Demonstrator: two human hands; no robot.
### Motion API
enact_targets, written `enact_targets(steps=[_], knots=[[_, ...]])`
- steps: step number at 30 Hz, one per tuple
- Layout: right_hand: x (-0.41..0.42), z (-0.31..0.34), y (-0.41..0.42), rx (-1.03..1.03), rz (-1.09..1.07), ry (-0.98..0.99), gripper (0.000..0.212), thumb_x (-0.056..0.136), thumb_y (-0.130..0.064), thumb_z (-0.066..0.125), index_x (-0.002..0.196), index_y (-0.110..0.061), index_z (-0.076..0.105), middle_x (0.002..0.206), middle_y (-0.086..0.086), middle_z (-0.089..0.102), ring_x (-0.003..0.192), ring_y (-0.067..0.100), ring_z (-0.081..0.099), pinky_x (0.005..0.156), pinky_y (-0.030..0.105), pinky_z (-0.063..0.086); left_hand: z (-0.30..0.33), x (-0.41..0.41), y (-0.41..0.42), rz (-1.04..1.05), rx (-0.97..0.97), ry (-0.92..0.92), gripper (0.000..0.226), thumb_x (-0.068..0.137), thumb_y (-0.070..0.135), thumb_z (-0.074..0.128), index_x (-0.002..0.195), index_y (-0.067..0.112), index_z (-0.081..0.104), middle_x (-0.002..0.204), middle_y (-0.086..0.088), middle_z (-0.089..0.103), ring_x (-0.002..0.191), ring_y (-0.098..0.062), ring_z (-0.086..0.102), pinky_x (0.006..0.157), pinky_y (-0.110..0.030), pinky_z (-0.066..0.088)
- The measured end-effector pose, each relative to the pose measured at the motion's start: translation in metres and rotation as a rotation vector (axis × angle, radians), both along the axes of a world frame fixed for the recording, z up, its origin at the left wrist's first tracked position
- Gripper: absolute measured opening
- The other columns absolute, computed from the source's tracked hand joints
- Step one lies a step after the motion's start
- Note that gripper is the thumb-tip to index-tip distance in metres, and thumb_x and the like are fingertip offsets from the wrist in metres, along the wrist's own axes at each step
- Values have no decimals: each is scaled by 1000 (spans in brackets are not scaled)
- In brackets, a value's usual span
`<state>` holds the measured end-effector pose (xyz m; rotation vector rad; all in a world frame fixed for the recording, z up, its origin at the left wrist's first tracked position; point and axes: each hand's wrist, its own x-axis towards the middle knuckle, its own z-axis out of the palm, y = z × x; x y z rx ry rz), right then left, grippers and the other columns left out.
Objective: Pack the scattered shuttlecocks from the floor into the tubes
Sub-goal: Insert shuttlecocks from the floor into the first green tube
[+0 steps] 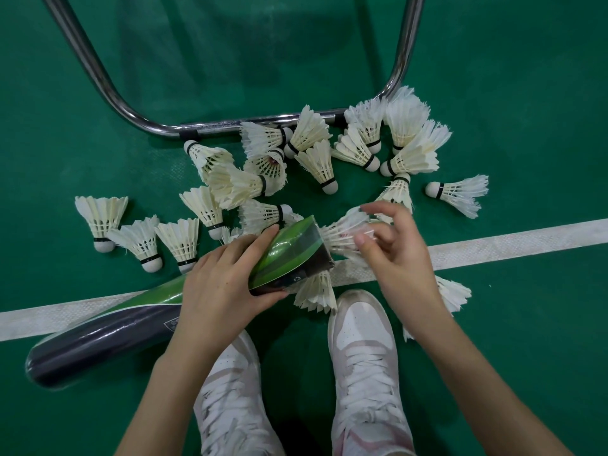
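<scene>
Left hand (223, 281) grips the tube (138, 311); right hand (391, 255) pinches a shuttlecock (342, 232) at its mouth.

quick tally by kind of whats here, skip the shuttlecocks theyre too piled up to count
tube: 1
hands: 2, left hand and right hand
shoes: 2
metal frame: 1
total: 6

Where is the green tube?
In the head view, the green tube lies slanted at lower left across the white line, the left hand gripping it near its open end.
</scene>
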<state>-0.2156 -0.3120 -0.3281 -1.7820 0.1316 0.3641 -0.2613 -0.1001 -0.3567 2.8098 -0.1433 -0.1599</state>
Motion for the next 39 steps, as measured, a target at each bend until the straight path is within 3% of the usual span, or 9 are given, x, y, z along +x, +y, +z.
enact_targets(steps=[4,8,13,15,21,29,35,39], knots=[[-5,-5,19,48,78,42,27,94,-18,53,115,-32,44,84,-3,70,87,14,65,91,43,50,1,1,0,5,-8,1,87,61,53,73,137,24,43,112,-4,64,92,-30,63,71,-40,50],[-9,-9,29,117,96,88,21,94,-31,51,113,-36,45,96,1,70,96,17,66,93,43,49,3,2,0,10,-19,8,87,60,52,72,137,24,44,113,-4,63,92,-30,63,72,-40,50],[-11,-10,33,73,128,89,45,80,-17,71,106,-41,45,98,-20,64,93,-7,60,83,12,45,1,2,1,5,-13,21,90,59,49,77,138,24,43,115,-5,63,94,-30,62,73,-41,50],[-13,-10,34,38,113,73,51,77,-14,74,105,-43,43,96,-26,60,92,-11,58,78,5,42,0,2,0,2,-11,21,90,59,50,77,138,24,42,115,-5,63,94,-30,62,73,-41,50],[-14,-12,36,40,52,83,50,73,-9,75,98,-44,48,81,-23,63,82,-3,62,72,11,47,0,0,0,2,-3,19,91,59,51,77,138,24,42,114,-5,63,94,-29,62,73,-40,50],[-9,-9,36,85,38,135,51,74,-2,73,99,-41,50,83,2,68,80,11,65,75,26,54,1,0,0,3,-11,15,88,60,53,72,138,24,41,113,-4,63,93,-29,62,73,-41,50],[-7,-9,35,115,51,170,51,75,-2,71,100,-39,47,77,-6,71,80,9,68,76,24,53,-1,1,1,3,-8,14,88,61,54,71,138,25,41,114,-4,62,93,-29,62,73,-40,50],[-8,-7,35,100,68,177,49,76,-3,70,99,-40,47,78,-2,71,80,11,68,79,27,53,-1,1,1,-2,-7,12,89,60,53,73,138,25,41,114,-4,63,92,-29,62,72,-40,50]])
